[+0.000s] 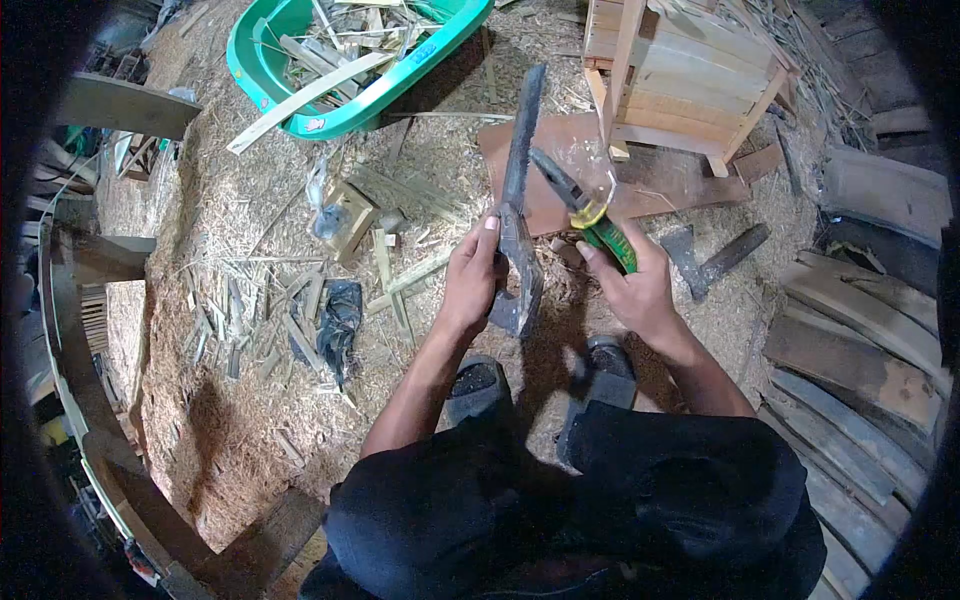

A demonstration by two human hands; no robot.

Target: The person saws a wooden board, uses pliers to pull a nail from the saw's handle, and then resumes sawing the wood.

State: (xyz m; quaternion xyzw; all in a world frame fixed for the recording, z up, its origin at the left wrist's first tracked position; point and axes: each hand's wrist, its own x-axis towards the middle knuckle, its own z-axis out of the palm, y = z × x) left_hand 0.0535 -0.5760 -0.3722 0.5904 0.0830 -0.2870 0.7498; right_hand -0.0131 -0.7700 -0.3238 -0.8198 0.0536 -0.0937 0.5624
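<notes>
My left hand (472,278) is wrapped round the dark handle of a hand saw (520,150), whose toothed blade points up and away from me. In my right hand (637,278) is a pair of pliers (580,205) with green and yellow grips, its dark jaws aimed up and left toward the blade. A small gap shows between the jaws and the saw. Both tools are held above the shaving-covered floor, in front of my feet. The palm side of each grip is partly hidden.
A green tub (370,112) full of wood scraps stands at the far left. At the far right is a wooden crate-like piece (690,85), with a brown board (560,170) before it. An axe-like tool (705,262) lies right; curved planks (850,370) are stacked beyond.
</notes>
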